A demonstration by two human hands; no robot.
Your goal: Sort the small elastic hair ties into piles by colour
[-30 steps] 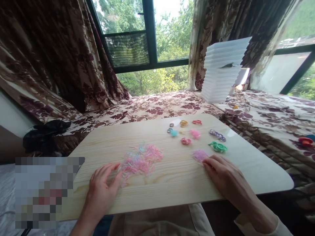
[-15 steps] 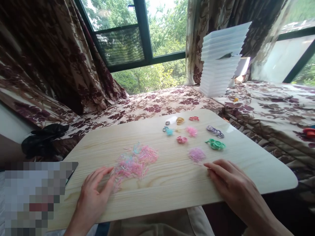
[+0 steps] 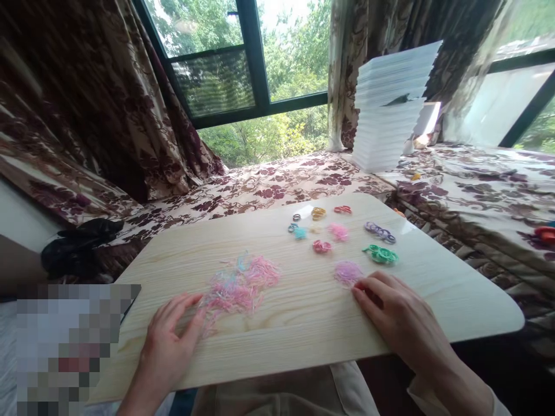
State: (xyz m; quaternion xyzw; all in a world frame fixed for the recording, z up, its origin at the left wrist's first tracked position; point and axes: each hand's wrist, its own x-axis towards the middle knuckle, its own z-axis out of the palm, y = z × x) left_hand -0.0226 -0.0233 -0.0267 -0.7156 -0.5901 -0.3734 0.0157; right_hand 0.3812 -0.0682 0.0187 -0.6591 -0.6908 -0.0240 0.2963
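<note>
purple pile (image 3: 346, 272): small, roundish, thin bits bunched close together | pink-and-blue pile (image 3: 243, 284): bigger, messy, thin bits, mostly pink, some pale blue, loose bits at its edges, spread out left of the purple pile

Daylight came in thru the window (image 3: 297, 63), v. bright, sky (image 3: 287, 8) nearly blown out at top; more entered via the R-hand window (image 3: 503, 107). Curtains (image 3: 78, 86) at L were dim, folds near-black. Tabletop (image 3: 299, 335) was fairly evenly lit, w/ small glare spots at its far edge & R side. Wide-angle distortion stretched pic edges; fine strands (image 3: 243, 286) looked soft, slightly blurry. Pixelated block (image 3: 65, 346) hid lower L.
</note>
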